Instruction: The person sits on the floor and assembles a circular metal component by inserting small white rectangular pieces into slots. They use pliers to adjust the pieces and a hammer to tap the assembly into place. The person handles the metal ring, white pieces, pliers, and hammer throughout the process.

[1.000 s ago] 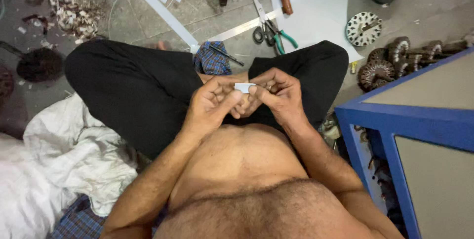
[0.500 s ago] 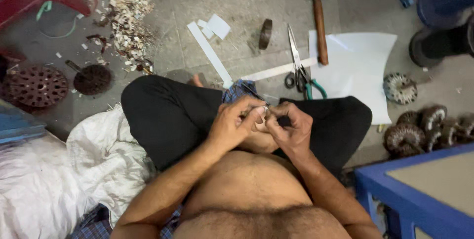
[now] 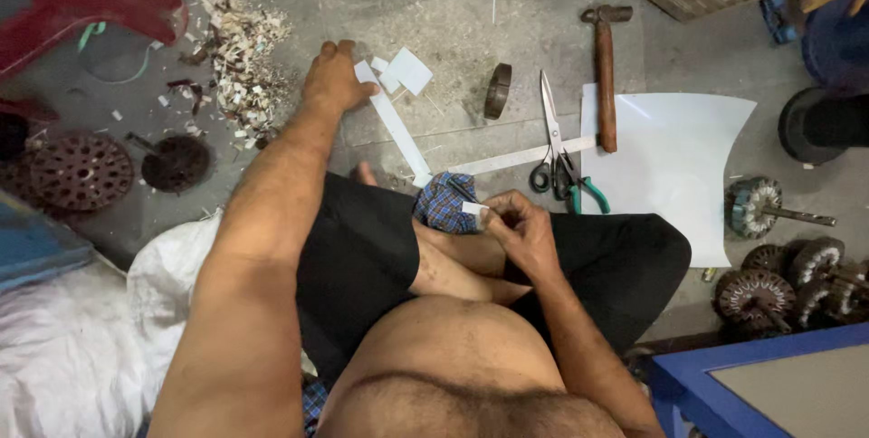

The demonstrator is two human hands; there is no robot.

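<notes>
From the head camera, a small white folded paper piece (image 3: 472,209) is pinched between the thumb and fingers of the right hand (image 3: 520,232), just over the lap. It is judged to be very light, thin and bendy, easy to crease or tear, so it is best held gently by its edges. It looks flat, plain and white.

The left hand (image 3: 333,79) is stretched far out to the floor, fingers curled down on a long white paper strip (image 3: 396,128). Small white paper scraps (image 3: 403,71) are seen just beside that hand. Green-handled metal scissors (image 3: 559,153) are seen ahead of the right hand.
</notes>
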